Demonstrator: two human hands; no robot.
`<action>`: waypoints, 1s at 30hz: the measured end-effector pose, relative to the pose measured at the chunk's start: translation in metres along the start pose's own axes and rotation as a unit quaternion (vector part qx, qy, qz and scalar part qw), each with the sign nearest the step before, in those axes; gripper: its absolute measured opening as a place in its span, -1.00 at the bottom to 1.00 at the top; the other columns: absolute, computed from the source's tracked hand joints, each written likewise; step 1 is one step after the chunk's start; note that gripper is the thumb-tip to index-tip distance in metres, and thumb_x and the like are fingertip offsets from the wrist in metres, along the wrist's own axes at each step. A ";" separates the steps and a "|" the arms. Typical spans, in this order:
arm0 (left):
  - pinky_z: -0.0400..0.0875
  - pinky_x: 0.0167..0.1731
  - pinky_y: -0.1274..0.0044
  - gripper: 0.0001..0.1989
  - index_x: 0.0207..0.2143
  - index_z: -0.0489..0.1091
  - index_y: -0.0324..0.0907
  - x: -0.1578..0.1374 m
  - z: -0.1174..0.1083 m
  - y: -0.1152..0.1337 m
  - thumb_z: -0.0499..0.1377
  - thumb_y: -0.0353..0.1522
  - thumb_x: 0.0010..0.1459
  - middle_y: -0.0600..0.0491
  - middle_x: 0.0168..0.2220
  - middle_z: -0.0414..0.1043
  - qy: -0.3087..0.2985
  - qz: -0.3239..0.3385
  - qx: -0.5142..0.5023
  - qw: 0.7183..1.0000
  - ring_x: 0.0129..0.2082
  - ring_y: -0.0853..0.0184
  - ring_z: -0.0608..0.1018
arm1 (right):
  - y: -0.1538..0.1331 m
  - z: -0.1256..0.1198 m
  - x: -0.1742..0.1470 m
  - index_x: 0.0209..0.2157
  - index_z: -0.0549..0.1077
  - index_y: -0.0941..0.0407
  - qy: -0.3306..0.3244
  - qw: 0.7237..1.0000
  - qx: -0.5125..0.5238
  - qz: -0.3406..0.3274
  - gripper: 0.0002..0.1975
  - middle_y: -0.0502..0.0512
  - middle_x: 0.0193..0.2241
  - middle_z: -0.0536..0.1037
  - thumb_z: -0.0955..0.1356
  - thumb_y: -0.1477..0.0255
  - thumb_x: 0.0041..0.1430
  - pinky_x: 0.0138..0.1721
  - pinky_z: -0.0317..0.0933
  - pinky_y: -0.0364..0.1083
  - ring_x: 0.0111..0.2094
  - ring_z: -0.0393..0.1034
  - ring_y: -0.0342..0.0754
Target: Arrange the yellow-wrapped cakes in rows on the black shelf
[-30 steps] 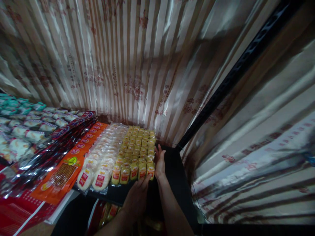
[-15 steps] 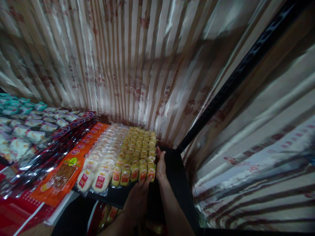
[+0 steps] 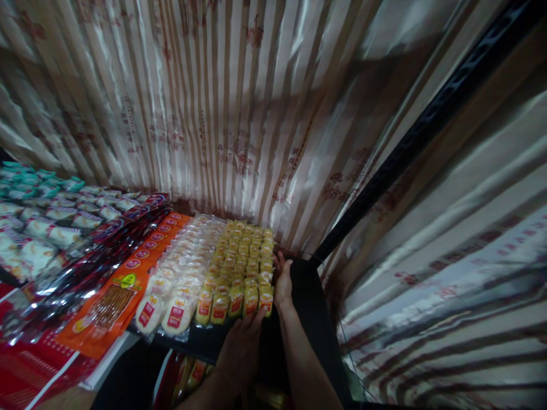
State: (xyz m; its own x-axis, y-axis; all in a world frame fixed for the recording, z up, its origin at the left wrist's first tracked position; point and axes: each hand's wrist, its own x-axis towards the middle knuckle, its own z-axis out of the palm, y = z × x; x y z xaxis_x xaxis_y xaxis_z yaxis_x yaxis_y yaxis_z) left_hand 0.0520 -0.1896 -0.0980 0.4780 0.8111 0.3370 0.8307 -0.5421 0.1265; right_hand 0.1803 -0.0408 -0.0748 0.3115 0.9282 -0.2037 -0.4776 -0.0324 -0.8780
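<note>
The left hand (image 3: 241, 344), flat, seems to touch the yellow snack packs (image 3: 240, 259); the right hand (image 3: 283, 282) is spread beside them.

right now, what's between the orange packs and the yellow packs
In the head view, two rows of clear-wrapped white packs lie between the orange packs and the yellow packs.

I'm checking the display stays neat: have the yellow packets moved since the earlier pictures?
No, no visible shift either way: the yellow packets keep their place against the black post.
</note>
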 end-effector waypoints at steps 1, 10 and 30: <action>0.21 -0.05 0.51 -0.48 0.21 0.06 -0.15 0.000 -0.001 0.000 -0.09 -0.49 0.18 0.18 0.25 0.02 0.000 -0.001 -0.001 1.000 0.09 0.34 0.33 | 0.002 0.000 0.001 0.16 0.17 -0.02 0.004 1.000 -0.008 -0.007 -0.32 0.03 0.10 0.35 0.08 -0.08 0.11 0.14 0.07 0.04 0.13 0.21 -0.05; 0.22 -0.05 0.49 -0.42 0.21 0.04 -0.17 0.000 0.000 0.000 -0.10 -0.57 0.11 0.13 0.25 0.03 -0.014 0.007 -0.008 1.000 0.08 0.31 0.34 | 0.002 0.005 0.002 0.19 0.10 -0.03 -0.007 1.000 -0.002 -0.014 -0.28 0.04 0.06 0.40 0.08 -0.11 0.09 0.06 0.18 0.04 0.06 0.30 -0.03; 0.20 0.02 0.45 -0.35 0.25 -0.09 -0.17 -0.002 0.005 0.000 -0.10 -0.56 0.09 0.11 0.29 -0.10 -0.061 -0.013 -0.021 0.998 0.16 0.27 0.23 | -0.016 0.002 0.012 -0.07 0.47 0.19 0.007 0.955 -0.296 -0.002 -0.19 0.22 -0.03 0.47 0.12 -0.18 -0.03 0.12 0.07 0.08 0.08 0.25 0.19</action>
State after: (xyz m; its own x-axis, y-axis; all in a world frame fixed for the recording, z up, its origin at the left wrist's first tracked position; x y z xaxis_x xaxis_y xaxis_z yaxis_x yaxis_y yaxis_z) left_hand 0.0525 -0.1897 -0.1034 0.4891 0.8447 0.2173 0.8322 -0.5265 0.1737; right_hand 0.1904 -0.0283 -0.0622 0.3262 0.9236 -0.2013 0.0713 -0.2364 -0.9690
